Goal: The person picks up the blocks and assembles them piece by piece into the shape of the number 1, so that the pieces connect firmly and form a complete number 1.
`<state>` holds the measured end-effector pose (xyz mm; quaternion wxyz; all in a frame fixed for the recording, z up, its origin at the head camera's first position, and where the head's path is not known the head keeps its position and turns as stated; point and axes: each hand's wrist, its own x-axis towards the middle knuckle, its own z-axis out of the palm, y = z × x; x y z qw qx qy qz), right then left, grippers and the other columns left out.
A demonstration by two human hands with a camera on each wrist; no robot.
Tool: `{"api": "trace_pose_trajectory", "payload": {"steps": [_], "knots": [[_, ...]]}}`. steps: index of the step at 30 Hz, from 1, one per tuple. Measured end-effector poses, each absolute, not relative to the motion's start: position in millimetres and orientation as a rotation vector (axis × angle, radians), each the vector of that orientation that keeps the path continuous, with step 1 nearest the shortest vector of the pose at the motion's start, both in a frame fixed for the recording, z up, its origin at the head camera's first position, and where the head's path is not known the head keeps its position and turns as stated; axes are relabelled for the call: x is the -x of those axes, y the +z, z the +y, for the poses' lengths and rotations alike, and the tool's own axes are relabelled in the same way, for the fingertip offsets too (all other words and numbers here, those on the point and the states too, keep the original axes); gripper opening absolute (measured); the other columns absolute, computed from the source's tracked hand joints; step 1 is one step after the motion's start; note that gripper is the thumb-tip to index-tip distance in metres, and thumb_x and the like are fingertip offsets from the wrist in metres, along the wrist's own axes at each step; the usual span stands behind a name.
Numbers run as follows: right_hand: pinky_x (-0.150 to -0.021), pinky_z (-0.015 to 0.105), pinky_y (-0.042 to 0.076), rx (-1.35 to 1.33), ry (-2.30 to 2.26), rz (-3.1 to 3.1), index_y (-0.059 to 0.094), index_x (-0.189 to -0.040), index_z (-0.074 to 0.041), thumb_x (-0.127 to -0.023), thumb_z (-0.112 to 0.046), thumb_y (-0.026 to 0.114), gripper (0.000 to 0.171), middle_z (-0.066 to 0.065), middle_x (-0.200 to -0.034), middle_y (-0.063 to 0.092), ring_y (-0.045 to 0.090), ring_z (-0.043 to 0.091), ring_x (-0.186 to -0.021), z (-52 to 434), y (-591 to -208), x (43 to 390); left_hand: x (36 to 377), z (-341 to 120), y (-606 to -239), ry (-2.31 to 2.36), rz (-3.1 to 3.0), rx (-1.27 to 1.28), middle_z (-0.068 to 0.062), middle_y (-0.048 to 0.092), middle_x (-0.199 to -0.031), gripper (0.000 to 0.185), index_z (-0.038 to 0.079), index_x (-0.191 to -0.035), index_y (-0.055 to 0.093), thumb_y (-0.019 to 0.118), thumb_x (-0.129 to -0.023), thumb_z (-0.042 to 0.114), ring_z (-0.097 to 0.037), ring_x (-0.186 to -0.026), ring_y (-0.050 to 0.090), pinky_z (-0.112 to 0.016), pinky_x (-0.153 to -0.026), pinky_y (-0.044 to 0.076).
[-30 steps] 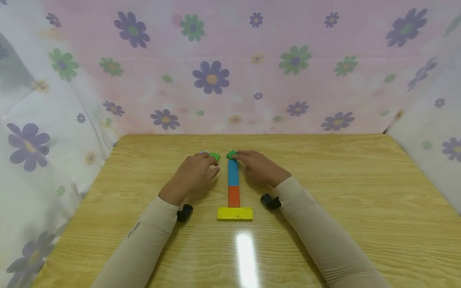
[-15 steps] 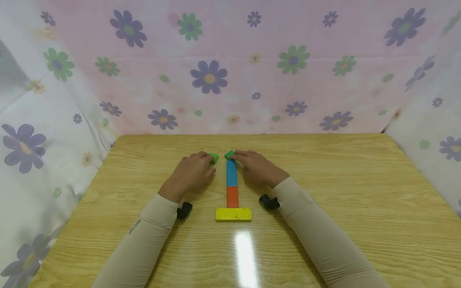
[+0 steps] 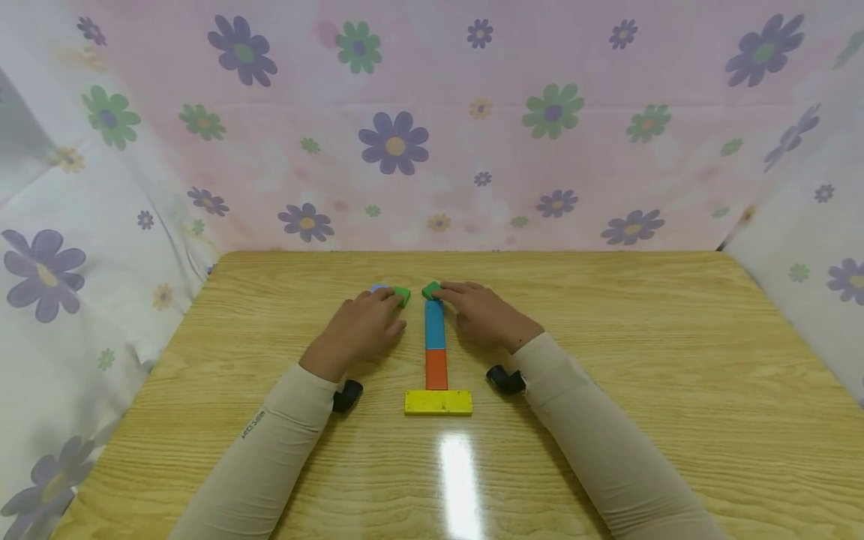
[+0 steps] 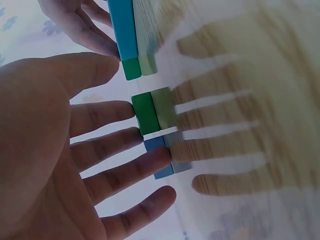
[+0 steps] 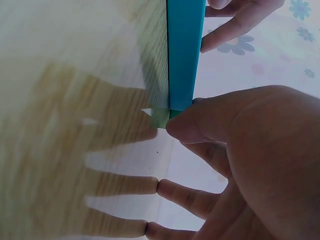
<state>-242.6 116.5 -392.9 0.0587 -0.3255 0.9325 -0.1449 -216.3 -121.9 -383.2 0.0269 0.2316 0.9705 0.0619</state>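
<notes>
In the head view, my right hand [image 3: 489, 315] pinches a small green block [image 3: 430, 290] between thumb and index finger, at the far end of a long blue block [image 3: 435, 324]. That blue block runs on into an orange-red block [image 3: 436, 369], with a yellow block [image 3: 439, 402] set crosswise below. My left hand [image 3: 361, 326] has its fingers fairly straight. Its fingertips touch a second green block [image 4: 145, 113] and a darker blue block [image 4: 158, 155] lying end to end with it in the left wrist view. A gap separates the two green blocks.
The blocks lie on a glossy wooden table [image 3: 607, 390] that mirrors the hands. Flowered cloth [image 3: 459, 135] hangs behind and at both sides. Black wrist devices [image 3: 505, 379] sit under both beige sleeves [image 3: 283, 427].
My left fingertips have shifted slightly left onto the second green block; the darker blue block, hidden half a second ago, shows again. My right hand keeps its pinch in place.
</notes>
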Motion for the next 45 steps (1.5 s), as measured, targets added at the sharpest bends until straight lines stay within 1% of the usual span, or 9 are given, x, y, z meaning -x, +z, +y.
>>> {"api": "trace_pose_trajectory", "payload": {"steps": [8,13,20,30,35,41,45], "knots": [[-0.119,0.054,0.031,0.993,-0.428,2.830,0.044,-0.152,-0.012,-0.103,0.000,0.042,0.050,0.013,-0.160,0.037,0.038,0.037,-0.146,115.8,-392.2,241.7,214.6,-120.6,-383.5,0.121,3.015,-0.764,-0.013,0.054,-0.146,0.048,0.011,-0.146,0.052,0.051,-0.104,0.035,-0.035,-0.128,0.058,-0.054,-0.098,0.052],[-0.118,0.053,0.032,0.996,-0.442,2.829,0.044,-0.151,-0.011,-0.102,0.001,0.044,0.050,0.012,-0.160,0.037,0.039,0.037,-0.145,116.1,-393.2,241.8,214.1,-119.3,-384.8,0.107,3.022,-0.784,-0.012,0.056,-0.143,0.047,0.014,-0.145,0.054,0.050,-0.104,0.036,-0.032,-0.126,0.059,-0.053,-0.096,0.052],[-0.118,0.053,0.033,1.015,-0.437,2.836,0.045,-0.151,-0.011,-0.101,0.002,0.046,0.051,0.013,-0.160,0.037,0.040,0.037,-0.144,116.6,-394.1,241.8,211.7,-117.0,-383.0,0.105,3.013,-0.809,-0.010,0.057,-0.140,0.048,0.016,-0.144,0.055,0.055,-0.102,0.040,-0.032,-0.119,0.062,-0.053,-0.093,0.054],[-0.118,0.055,0.033,1.016,-0.442,2.849,0.045,-0.151,-0.012,-0.103,0.000,0.042,0.050,0.013,-0.159,0.038,0.040,0.037,-0.144,116.4,-391.4,242.4,211.4,-116.0,-386.7,0.137,3.029,-0.852,-0.011,0.055,-0.140,0.050,0.015,-0.145,0.053,0.056,-0.101,0.038,-0.032,-0.118,0.061,-0.052,-0.090,0.054],[-0.117,0.055,0.033,1.018,-0.448,2.840,0.043,-0.152,-0.014,-0.103,0.000,0.043,0.051,0.012,-0.159,0.038,0.040,0.037,-0.145,117.6,-393.8,242.4,211.2,-114.8,-388.8,0.137,3.017,-0.864,-0.011,0.054,-0.141,0.051,0.015,-0.146,0.052,0.056,-0.101,0.038,-0.033,-0.119,0.060,-0.052,-0.090,0.054],[-0.119,0.057,0.029,1.042,-0.502,2.821,0.041,-0.153,-0.015,-0.101,0.003,0.043,0.055,0.011,-0.158,0.041,0.039,0.037,-0.145,123.1,-397.9,241.7,210.1,-114.5,-388.9,0.137,3.006,-0.878,-0.010,0.053,-0.142,0.051,0.016,-0.147,0.051,0.056,-0.101,0.038,-0.032,-0.120,0.059,-0.052,-0.091,0.054],[-0.120,0.056,0.027,1.052,-0.521,2.816,0.041,-0.153,-0.015,-0.101,0.004,0.043,0.056,0.010,-0.158,0.041,0.039,0.036,-0.145,124.0,-399.4,241.4,208.8,-115.1,-388.8,0.143,3.010,-0.901,-0.011,0.054,-0.141,0.051,0.015,-0.146,0.052,0.057,-0.101,0.037,-0.033,-0.120,0.059,-0.052,-0.091,0.054]]}}
